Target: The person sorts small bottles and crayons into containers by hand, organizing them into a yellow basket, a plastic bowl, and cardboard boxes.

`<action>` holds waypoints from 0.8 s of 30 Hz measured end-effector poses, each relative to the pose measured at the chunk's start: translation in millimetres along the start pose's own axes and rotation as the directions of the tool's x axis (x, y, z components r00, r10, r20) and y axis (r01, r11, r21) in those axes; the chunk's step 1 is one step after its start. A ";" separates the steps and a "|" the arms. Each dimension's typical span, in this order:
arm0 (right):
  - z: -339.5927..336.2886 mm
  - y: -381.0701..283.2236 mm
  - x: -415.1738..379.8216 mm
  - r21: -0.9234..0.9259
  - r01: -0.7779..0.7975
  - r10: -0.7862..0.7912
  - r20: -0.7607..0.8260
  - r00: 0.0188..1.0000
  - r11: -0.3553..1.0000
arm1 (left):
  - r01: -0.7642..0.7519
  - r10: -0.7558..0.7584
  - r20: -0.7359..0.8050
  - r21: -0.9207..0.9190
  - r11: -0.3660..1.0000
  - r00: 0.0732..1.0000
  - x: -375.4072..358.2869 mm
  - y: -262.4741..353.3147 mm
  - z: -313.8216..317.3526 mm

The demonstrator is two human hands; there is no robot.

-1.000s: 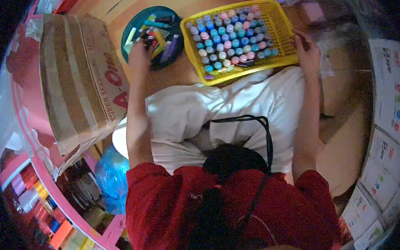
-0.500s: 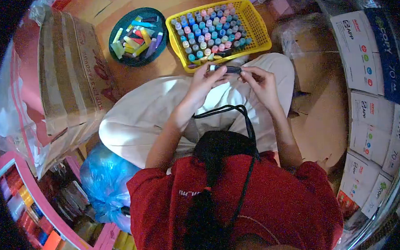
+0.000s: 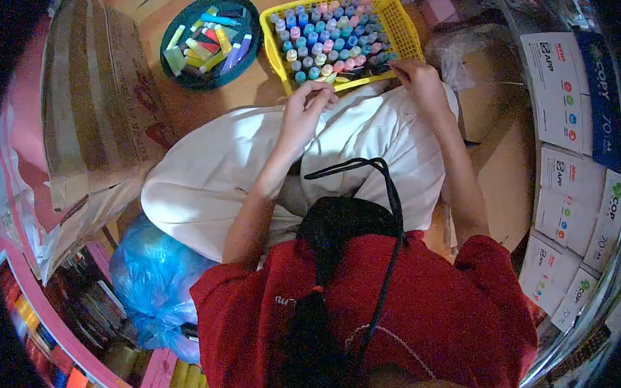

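Note:
A yellow plastic basket [image 3: 412, 42] holds rows of small capped bottles [image 3: 327, 44] standing upright, in blues, teals, pinks and greys. My right hand [image 3: 420, 79] reaches to the basket's front right corner, with thumb and fingers pinched beside the bottles there. What lies between those fingertips is hidden. In front of the basket's near rim, my left hand [image 3: 307, 110] hovers above my lap. Its fingers are curled and the tips pressed together; I cannot make out anything in them. Some dark pieces [image 3: 355, 72] lie along the basket's front side.
A round dark green basket [image 3: 257, 39] with several yellow, blue and purple tubes stands to the left. A taped carton [image 3: 98, 100] is at far left, a blue plastic bag [image 3: 153, 272] by my left leg. Stacked paper boxes [image 3: 558, 97] line the right side.
The dark tube with a white end, held between both hands before, no longer shows there. My right hand has moved up and right to the basket's corner; my left hand dropped slightly back.

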State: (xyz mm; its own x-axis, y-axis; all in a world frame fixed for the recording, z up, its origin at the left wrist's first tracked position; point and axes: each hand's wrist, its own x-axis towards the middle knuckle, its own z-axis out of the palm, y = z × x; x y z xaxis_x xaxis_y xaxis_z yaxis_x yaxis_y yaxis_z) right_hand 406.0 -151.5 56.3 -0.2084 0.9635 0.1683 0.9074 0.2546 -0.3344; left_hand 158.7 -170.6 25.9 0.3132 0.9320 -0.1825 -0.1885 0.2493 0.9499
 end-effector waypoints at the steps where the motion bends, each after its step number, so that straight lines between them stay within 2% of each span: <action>1: 1.9 1.7 0.1 -0.010 0.010 -0.010 0.004 1.000 1.000 | -0.011 0.011 0.004 0.007 1.000 1.000 0.2 -1.0 -0.4; 7: 25.4 11.6 5.0 -0.143 -0.011 0.028 0.118 0.993 0.990 | -0.037 0.037 0.009 0.029 0.999 0.999 2.7 -4.6 -1.2; 13: 27.4 5.8 8.6 -0.093 0.005 0.006 0.117 0.993 0.996 | -0.052 0.052 0.007 0.037 0.998 0.999 3.7 -8.4 -1.8; 15: 25.9 5.3 6.0 -0.085 -0.037 0.044 0.085 0.995 0.996 | -0.042 0.042 -0.013 0.023 0.999 0.999 3.7 -3.5 -3.6; 18: 21.4 -4.1 7.6 -0.033 -0.087 0.089 0.058 0.994 0.996 | -0.149 0.172 -0.105 0.200 0.968 0.979 11.8 12.4 -23.8; 19: 20.0 -4.2 7.5 -0.016 -0.118 0.119 0.071 0.990 0.993 | -0.132 0.169 -0.160 0.218 0.967 0.973 17.5 20.0 -37.8; 20: 19.7 -4.8 6.6 -0.002 -0.154 0.153 0.085 0.984 0.988 | -0.238 0.311 -0.175 0.345 0.908 0.934 25.2 26.7 -54.8; 21: 19.8 -6.0 5.9 0.012 -0.158 0.157 0.059 0.986 0.987 | -0.319 0.486 -0.178 0.558 0.766 0.855 33.4 31.3 -75.4; 22: 19.3 -6.9 5.4 0.024 -0.165 0.165 0.031 0.986 0.986 | -0.257 0.478 -0.221 0.619 0.742 0.850 43.6 30.8 -99.2; 23: 18.6 -7.8 4.5 0.033 -0.176 0.176 0.004 0.984 0.984 | -0.044 0.467 -0.331 0.777 0.628 0.820 40.4 47.9 -109.8; 24: 17.7 -8.5 4.4 0.054 -0.183 0.184 -0.019 0.983 0.982 | 0.074 0.430 -0.383 0.810 0.581 0.818 43.9 59.5 -123.7</action>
State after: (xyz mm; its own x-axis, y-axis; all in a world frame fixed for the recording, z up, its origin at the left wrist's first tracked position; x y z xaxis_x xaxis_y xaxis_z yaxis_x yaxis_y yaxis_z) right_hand 390.9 -147.9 43.5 -0.0309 0.9921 0.1212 0.9089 0.0784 -0.4096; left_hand 46.1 -82.3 43.0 -0.1817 0.9700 0.1617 0.6681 0.0011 0.7441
